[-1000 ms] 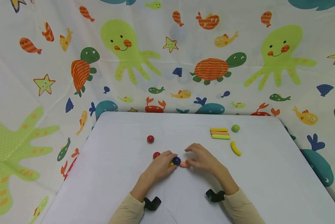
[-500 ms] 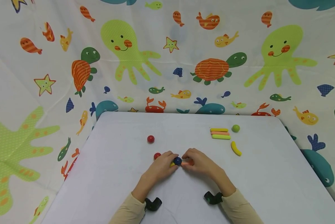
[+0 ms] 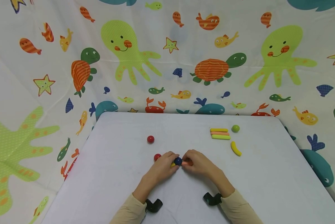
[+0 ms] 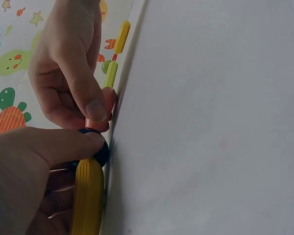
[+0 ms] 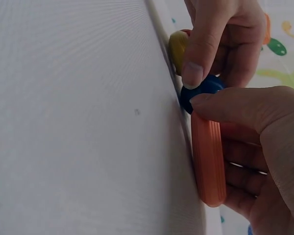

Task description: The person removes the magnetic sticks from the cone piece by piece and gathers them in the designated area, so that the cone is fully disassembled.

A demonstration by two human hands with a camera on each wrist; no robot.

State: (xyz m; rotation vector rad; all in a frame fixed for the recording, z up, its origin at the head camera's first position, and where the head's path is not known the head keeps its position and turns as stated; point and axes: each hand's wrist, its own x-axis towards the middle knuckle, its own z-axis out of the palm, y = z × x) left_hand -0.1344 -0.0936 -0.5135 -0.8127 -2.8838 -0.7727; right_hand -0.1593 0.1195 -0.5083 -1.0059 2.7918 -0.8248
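Observation:
Near the front middle of the table, my left hand point(image 3: 162, 166) pinches a blue ball point(image 3: 178, 161) between thumb and fingers. A ridged yellow curved rod point(image 4: 89, 196) runs from the ball under the left palm. My right hand point(image 3: 199, 162) pinches a ridged orange rod point(image 5: 208, 156) near its end, against the ball's other side. Ball and rods look like pieces of a magnetic building set. Whether the orange rod's tip touches the ball is hidden by the right thumb. A red ball point(image 3: 157, 157) lies just beyond the left hand, partly covered by it.
Another red ball point(image 3: 150, 139) lies farther back on the white table point(image 3: 108, 174). At the back right are a yellow rod point(image 3: 219, 130), an orange rod point(image 3: 220, 133), a lime rod point(image 3: 221, 137), a green ball point(image 3: 235, 128) and a yellow curved rod point(image 3: 236, 148).
My right hand, first spread over the orange rod, has moved left and now pinches it beside the blue ball. My left hand has stayed nearly still on the blue ball.

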